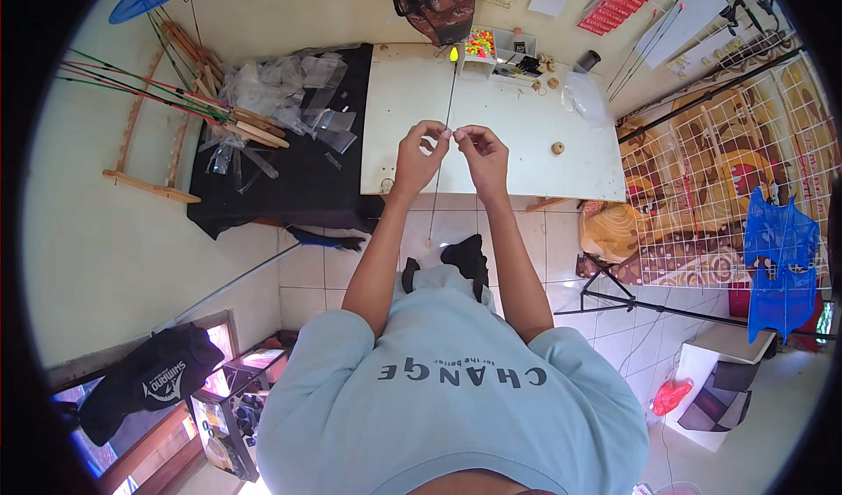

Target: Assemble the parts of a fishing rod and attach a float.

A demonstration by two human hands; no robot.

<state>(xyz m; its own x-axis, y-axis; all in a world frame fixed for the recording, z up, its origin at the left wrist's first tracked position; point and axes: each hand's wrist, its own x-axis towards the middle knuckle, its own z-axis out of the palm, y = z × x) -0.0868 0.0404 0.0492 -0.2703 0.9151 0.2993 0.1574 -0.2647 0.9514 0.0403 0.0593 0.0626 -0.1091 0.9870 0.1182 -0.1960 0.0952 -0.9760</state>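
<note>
Over the front of the white table [509,163], a thin dark rod [451,92] with a yellow bulb-shaped tip [454,55] runs upright in the view, its lower end hanging past the table's edge. My left hand [421,155] pinches this rod near its middle between thumb and forefinger. Right beside it, the thumb and forefinger of my right hand [483,157] are closed in a pinch against the rod. Whatever lies between those right fingertips is too small to make out.
On the table's far side stand a box of bright coloured beads [480,44], a clear plastic bag [588,99] and small round wooden pieces [558,148]. Plastic packets [281,87] and wooden-handled rods [259,132] lie on a black cloth [289,188] at left. A white wire grid [728,162] stands right.
</note>
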